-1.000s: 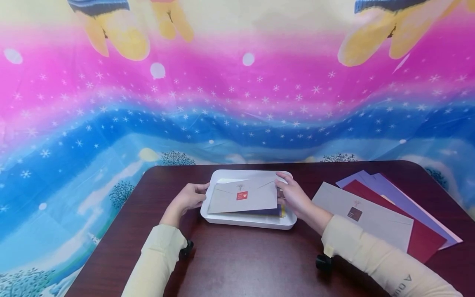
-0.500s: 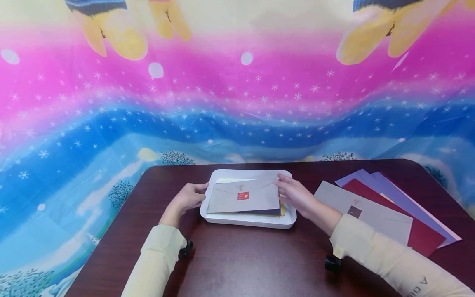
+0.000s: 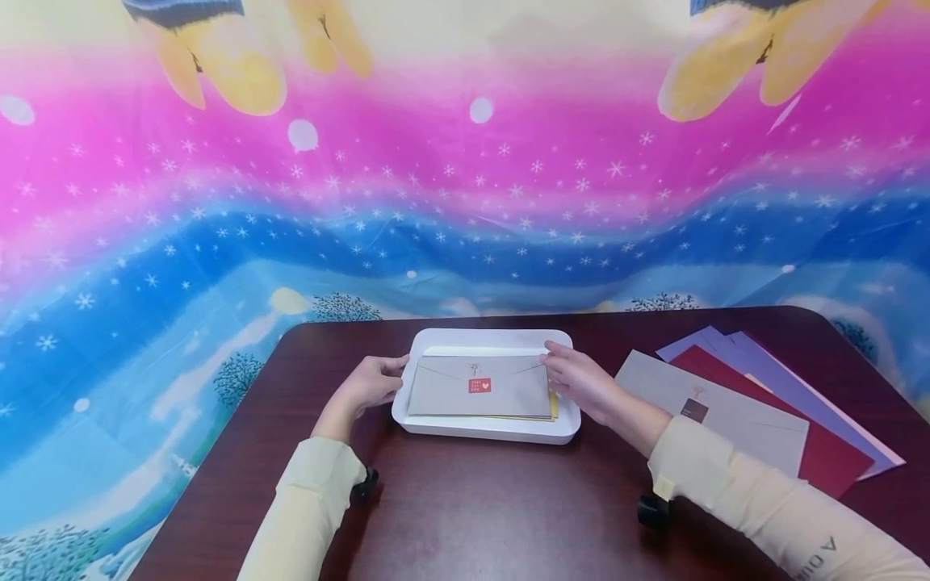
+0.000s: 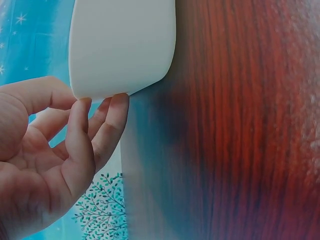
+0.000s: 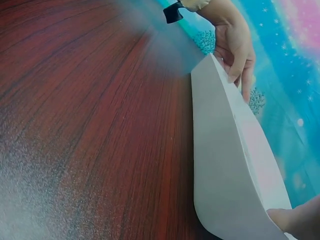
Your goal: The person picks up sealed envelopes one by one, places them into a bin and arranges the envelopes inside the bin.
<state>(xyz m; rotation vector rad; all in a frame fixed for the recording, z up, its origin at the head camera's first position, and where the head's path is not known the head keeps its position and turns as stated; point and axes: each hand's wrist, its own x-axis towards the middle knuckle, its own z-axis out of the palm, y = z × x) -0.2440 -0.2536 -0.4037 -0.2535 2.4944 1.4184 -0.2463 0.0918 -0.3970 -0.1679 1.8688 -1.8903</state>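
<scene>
A white tray (image 3: pixel 487 430) stands on the table with a small stack of envelopes in it. On top lies a grey envelope (image 3: pixel 443 387) with a red heart label; yellow and dark edges show beneath it. My left hand (image 3: pixel 366 386) holds the tray's left end; in the left wrist view its fingertips (image 4: pixel 119 102) meet the tray's end wall. At the tray's right end is my right hand (image 3: pixel 581 383), fingers rather straight, touching the grey envelope's upper right corner. In the right wrist view only part of that hand (image 5: pixel 300 220) shows, over the tray's rim.
Right of the tray, larger envelopes fan out on the table: a grey one (image 3: pixel 756 432) with a dark label, a dark red one (image 3: pixel 835 464) and purple ones (image 3: pixel 792 395). The dark wooden table (image 3: pixel 465 508) ends in front of a printed backdrop (image 3: pixel 465 202).
The grey envelope has turned slightly and come down, so it lies squarer over the stack. My right hand and forearm have shifted a little to the right. My left hand has stayed put.
</scene>
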